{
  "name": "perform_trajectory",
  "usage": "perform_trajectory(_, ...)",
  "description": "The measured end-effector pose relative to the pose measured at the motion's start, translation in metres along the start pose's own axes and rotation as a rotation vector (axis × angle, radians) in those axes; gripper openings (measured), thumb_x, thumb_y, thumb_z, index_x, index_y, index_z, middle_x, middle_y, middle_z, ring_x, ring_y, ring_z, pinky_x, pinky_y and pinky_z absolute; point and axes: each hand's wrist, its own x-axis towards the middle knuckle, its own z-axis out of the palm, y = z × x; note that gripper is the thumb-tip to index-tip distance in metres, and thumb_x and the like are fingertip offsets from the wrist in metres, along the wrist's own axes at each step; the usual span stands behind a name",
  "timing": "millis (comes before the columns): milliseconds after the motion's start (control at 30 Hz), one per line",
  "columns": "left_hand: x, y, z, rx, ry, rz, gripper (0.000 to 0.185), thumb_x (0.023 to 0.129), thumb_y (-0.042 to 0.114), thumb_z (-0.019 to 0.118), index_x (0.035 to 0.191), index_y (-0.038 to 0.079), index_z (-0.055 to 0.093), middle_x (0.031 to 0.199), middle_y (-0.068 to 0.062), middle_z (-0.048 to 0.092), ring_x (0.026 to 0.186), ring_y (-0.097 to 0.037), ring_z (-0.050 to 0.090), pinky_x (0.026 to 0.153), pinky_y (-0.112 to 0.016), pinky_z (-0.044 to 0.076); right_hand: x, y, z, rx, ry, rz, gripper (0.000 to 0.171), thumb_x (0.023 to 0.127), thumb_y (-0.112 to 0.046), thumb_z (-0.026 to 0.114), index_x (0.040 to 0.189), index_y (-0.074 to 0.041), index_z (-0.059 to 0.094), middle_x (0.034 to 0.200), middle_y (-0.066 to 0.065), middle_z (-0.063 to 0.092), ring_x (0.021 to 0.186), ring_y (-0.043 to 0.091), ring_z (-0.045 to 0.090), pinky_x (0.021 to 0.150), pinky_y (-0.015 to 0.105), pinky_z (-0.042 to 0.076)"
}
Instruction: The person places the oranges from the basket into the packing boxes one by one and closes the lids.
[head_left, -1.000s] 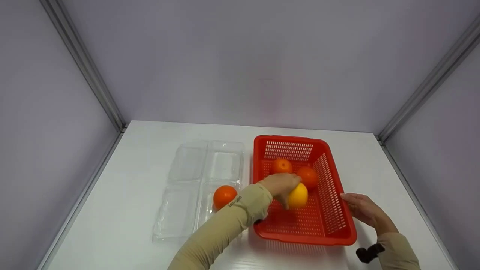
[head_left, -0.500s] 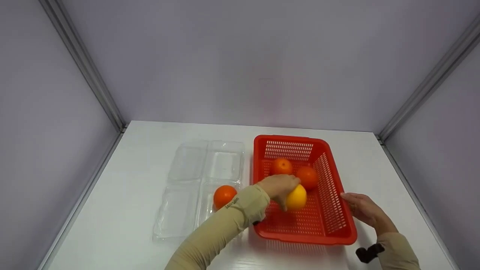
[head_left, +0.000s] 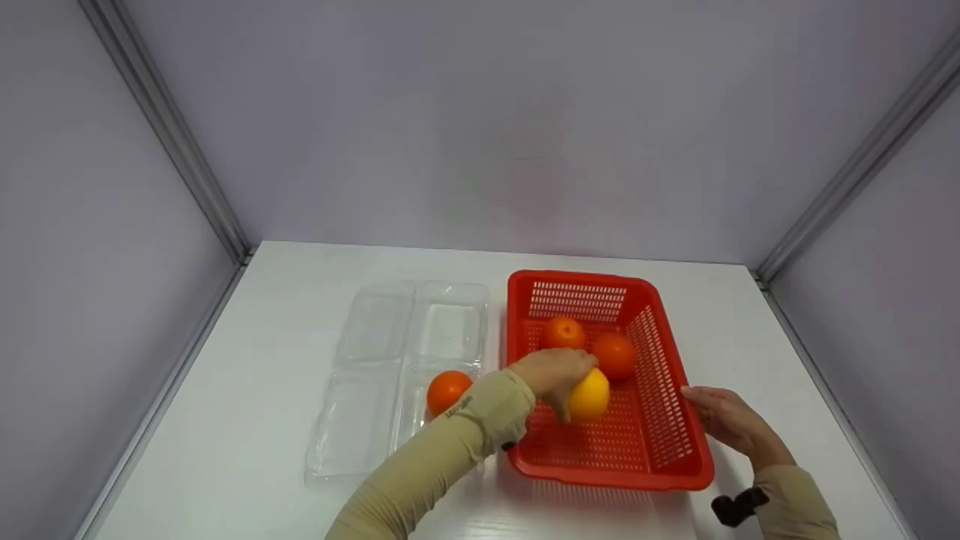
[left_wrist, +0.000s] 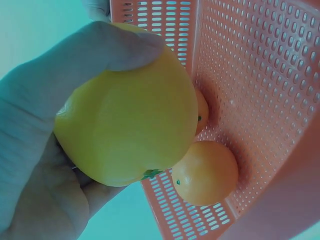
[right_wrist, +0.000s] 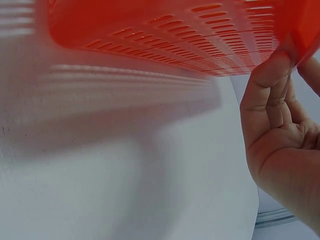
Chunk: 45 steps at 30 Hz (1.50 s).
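Fruit transfer under way: 1 of 4 pieces placed, 1 in hand, 2 left in the basket.

I find my left hand (head_left: 551, 373) curled round the yellow fruit (head_left: 589, 394), thumb and fingers gripping it, inside the red basket (head_left: 679, 457); the left wrist view shows it held clear of the basket floor. Just beyond that hand, 2 oranges (head_left: 613, 355) sit together near the basket's far end. My right hand (head_left: 724, 418) rests with relaxed, straight fingers against the basket's outer wall, steadying it and holding nothing. To the left of my left forearm, 1 orange (head_left: 446, 391) lies in the near right cell of the clear tray (head_left: 375, 330); 3 cells stand unfilled. I judge the work about a quarter done.
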Motion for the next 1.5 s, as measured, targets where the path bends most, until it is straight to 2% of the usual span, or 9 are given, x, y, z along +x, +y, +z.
perform_trajectory(500, -0.008, -0.003, 0.0, -0.029, 0.01, -0.005, 0.08, 0.066, 0.031, 0.088, 0.132, 0.012, 0.046, 0.125, -0.003, 0.06, 0.114, -0.016, 0.06, 0.1, -0.026, 0.051, -0.002, 0.0, -0.001, -0.019, 0.023, 0.036, 0.04, 0.102, -0.035, 0.043, 0.121, -0.004, 0.06, 0.101, -0.007, 0.072, 0.093, 0.01, 0.07, 0.085, 0.027, 0.058)
perform_trajectory(800, -0.011, -0.005, 0.0, -0.056, 0.023, -0.009, 0.077, 0.065, 0.028, 0.089, 0.128, 0.013, 0.048, 0.124, -0.002, 0.061, 0.113, -0.016, 0.06, 0.099, -0.026, 0.051, -0.003, 0.0, -0.001, -0.007, -0.028, -0.005, 0.043, 0.104, -0.03, 0.039, 0.125, 0.002, 0.057, 0.105, -0.005, 0.072, 0.097, 0.012, 0.07, 0.088, 0.028, 0.057)
perform_trajectory(1033, -0.012, -0.007, 0.0, -0.041, 0.022, -0.001, 0.08, 0.066, 0.031, 0.088, 0.131, 0.012, 0.048, 0.127, -0.003, 0.06, 0.116, -0.016, 0.059, 0.103, -0.025, 0.049, -0.002, 0.0, -0.001, -0.001, -0.052, -0.019, 0.041, 0.104, -0.029, 0.037, 0.123, 0.001, 0.059, 0.104, -0.006, 0.072, 0.096, 0.011, 0.07, 0.088, 0.028, 0.056)
perform_trajectory(1500, -0.017, -0.006, 0.001, -0.062, 0.026, -0.003, 0.081, 0.067, 0.029, 0.088, 0.133, 0.011, 0.046, 0.127, -0.004, 0.059, 0.115, -0.017, 0.059, 0.102, -0.025, 0.05, -0.004, -0.001, 0.0, -0.042, -0.003, -0.009, 0.043, 0.103, -0.032, 0.04, 0.123, 0.002, 0.058, 0.102, -0.006, 0.072, 0.094, 0.011, 0.07, 0.087, 0.027, 0.056)
